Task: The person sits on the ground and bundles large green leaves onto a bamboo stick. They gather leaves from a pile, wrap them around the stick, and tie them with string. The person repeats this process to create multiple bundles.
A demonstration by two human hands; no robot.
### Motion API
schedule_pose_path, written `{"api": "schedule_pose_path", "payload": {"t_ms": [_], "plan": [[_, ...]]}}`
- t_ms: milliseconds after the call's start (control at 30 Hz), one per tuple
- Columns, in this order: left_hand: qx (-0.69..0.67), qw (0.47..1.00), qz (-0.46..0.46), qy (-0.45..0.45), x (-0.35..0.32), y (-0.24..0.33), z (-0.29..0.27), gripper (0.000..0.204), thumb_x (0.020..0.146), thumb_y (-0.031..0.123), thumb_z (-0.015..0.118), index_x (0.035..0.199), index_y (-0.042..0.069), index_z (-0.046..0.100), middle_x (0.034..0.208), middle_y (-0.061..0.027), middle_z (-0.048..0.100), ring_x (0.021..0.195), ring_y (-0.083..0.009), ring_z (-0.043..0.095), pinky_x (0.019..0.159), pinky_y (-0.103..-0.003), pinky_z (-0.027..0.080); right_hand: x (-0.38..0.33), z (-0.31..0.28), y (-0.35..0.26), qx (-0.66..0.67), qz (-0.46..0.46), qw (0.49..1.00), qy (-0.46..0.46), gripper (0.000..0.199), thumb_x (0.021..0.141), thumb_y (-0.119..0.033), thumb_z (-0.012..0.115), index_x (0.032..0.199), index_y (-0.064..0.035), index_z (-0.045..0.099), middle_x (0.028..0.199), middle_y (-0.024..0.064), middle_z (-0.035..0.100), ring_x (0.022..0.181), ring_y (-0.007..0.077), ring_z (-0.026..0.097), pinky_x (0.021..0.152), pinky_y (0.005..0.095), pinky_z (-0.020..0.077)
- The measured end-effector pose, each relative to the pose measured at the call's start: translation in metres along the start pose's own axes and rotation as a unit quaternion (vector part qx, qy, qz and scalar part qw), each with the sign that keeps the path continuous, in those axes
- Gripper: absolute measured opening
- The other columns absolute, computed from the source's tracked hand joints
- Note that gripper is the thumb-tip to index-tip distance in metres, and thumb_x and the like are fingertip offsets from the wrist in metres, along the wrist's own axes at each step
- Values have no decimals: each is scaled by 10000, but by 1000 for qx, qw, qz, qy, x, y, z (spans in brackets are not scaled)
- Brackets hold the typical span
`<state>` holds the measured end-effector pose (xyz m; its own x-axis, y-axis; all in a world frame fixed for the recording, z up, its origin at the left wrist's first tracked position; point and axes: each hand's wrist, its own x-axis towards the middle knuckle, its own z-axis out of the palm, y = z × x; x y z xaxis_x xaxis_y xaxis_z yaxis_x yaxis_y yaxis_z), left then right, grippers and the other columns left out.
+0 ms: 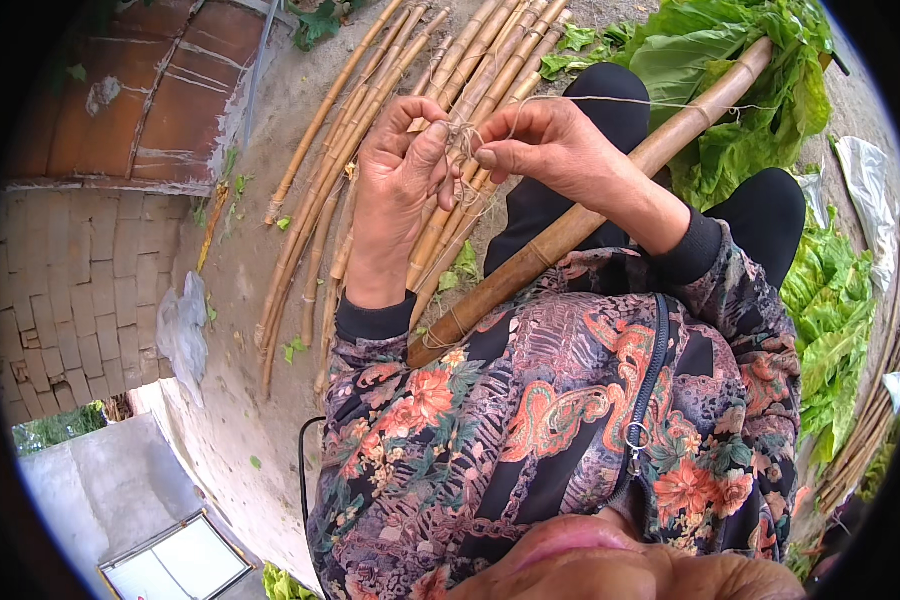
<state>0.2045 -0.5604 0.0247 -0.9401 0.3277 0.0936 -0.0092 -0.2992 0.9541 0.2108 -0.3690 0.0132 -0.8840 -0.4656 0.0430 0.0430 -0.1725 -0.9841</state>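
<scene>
Two pinches, I noted remotely: left hand [400, 165] and right hand [570, 150] nearly closed, fingertips gripping tangled twine [461, 138] between them; thin strand [620, 99] ran right across bamboo pole [530, 255], right hand nearer.

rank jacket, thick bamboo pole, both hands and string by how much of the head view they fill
1. Jacket, by far
2. Thick bamboo pole
3. Left hand and right hand, too alike to rank
4. String, a thin line
</scene>
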Motion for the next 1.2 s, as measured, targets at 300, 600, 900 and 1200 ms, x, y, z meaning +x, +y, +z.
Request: {"api": "schedule_pose_path", "payload": {"t_ms": [300,600,900,1200], "plan": [[30,999,14,-9,3,-9,-3,150,959,165,508,1015,41,445,787,-79,613,702,-161,633,681,-283,535,13,-13,11,48,-118,979,162,146,888,-182,577,867,-41,605,704,-38,556,636,28,503,590,192,413],[107,984,63,-126,1,-5,-15,369,876,343,639,724,10,589,883,-59,622,704,-98,572,655,-192,439,4,-7,0,14,-76,991,108,145,901,-177,596,922,-35,609,690,-47,566,591,15,504,508,166,382],[14,999,16,-40,6,-21,5,317,819,28,676,1104,31,537,947,-50,593,879,-94,575,759,-215,469,2,3,4,-44,-55,990,120,223,935,-209,567,979,1,628,540,-28,518,448,32,474,403,184,371],[102,992,76,-16,10,-23,-14,118,866,103,640,890,-11,655,854,-84,654,857,-139,608,789,-277,489,9,-13,24,-183,-150,958,165,322,957,-281,526,1073,-5,645,741,41,642,626,60,581,545,212,476]]}}
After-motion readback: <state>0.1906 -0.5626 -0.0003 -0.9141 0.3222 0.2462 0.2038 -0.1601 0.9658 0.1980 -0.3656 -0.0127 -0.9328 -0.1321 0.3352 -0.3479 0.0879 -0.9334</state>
